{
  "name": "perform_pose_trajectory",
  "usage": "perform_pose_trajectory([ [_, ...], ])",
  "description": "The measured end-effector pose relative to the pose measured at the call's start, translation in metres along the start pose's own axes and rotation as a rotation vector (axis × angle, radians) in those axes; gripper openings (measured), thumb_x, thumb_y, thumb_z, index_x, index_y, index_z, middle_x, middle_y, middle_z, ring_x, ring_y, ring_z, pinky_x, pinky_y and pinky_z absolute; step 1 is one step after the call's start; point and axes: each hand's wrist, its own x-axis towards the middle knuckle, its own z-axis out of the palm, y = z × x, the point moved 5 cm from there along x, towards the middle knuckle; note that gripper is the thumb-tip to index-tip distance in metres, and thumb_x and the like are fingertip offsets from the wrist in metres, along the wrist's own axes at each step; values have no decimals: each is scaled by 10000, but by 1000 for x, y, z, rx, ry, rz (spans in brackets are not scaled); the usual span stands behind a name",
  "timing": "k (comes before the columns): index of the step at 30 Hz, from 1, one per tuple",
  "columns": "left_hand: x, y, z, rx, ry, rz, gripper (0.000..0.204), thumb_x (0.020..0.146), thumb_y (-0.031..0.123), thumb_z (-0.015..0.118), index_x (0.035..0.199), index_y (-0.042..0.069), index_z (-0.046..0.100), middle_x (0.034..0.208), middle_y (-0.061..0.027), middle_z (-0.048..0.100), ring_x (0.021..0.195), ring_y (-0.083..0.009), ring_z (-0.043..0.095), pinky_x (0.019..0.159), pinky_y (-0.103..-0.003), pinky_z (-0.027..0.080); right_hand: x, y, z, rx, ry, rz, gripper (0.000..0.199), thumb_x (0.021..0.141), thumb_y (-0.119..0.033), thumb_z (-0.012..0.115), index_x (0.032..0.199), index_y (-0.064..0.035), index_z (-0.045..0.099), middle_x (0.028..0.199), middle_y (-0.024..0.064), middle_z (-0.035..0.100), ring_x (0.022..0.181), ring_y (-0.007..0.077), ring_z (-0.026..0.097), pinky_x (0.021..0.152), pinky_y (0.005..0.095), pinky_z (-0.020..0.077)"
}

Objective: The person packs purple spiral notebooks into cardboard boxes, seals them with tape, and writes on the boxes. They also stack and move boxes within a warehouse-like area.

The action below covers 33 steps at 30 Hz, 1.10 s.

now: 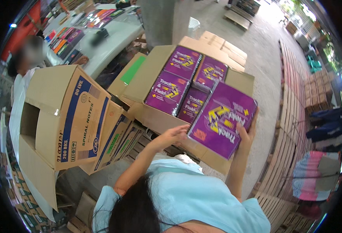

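Note:
A purple notebook pack [223,118] with yellow arrow marks is tilted over the front right of an open cardboard box [155,118]. My right hand [246,134] grips its right edge, thumb on top of the cover. My left hand [176,134] is at the pack's lower left corner, fingers stretched out; whether they touch it I cannot tell. Inside the box sit several matching purple packs [167,91], covers up, in rows. The held pack hides part of the box's right side.
Printed cardboard cartons [72,120] lean at my left beside a long covered table [112,46] bearing colourful notebooks. A co-worker [29,58] sits there. A grey pillar [161,23] rises behind the box. Wooden pallets [291,128] line the right, with hanging clothes [314,174].

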Motion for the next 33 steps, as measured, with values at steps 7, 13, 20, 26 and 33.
perform_pose_trajectory([
  [7, -43, -16, -38, 317, 390, 110, 593, 888, 252, 630, 1388, 59, 378, 1257, -138, 509, 1061, -171, 546, 907, -313, 443, 40, 84, 5, -557, -65, -29, 834, 770, -182, 723, 1453, -90, 254, 1267, 226, 475, 1153, 302, 501, 962, 391, 421],
  [13, -60, -22, -85, 298, 547, 104, 592, 872, 245, 655, 1362, 33, 400, 1256, -151, 495, 970, -155, 576, 841, -268, 462, 26, 48, 53, -873, -176, -344, 707, 785, -258, 719, 1388, -93, 388, 1317, 233, 449, 1259, 372, 407, 1017, 461, 356],
  [20, -51, -28, -124, 648, 602, 155, 710, 769, 391, 729, 1284, -23, 469, 1237, -241, 537, 973, -305, 628, 829, -384, 504, 45, 108, 152, -1252, -329, -483, 647, 861, -422, 584, 1423, -212, 341, 1506, 122, 225, 1386, 385, 166, 1062, 638, 84],
  [26, -56, -46, -172, 879, 755, 85, 736, 781, 471, 663, 1289, -20, 455, 1233, -274, 514, 1170, -384, 486, 978, -425, 403, 119, 172, 137, -1388, -373, -3, 604, 929, -447, 452, 1464, -293, 218, 1541, 105, 126, 1415, 350, 80, 1017, 704, 144],
  [33, -16, -78, -223, 890, 929, -150, 553, 794, 210, 564, 1311, 41, 463, 1260, -268, 500, 1214, -393, 451, 979, -433, 410, 255, 158, 126, -1654, 137, -305, 595, 958, -505, 331, 1477, -254, 185, 1548, 101, 87, 1401, 392, 101, 1053, 666, 105],
])
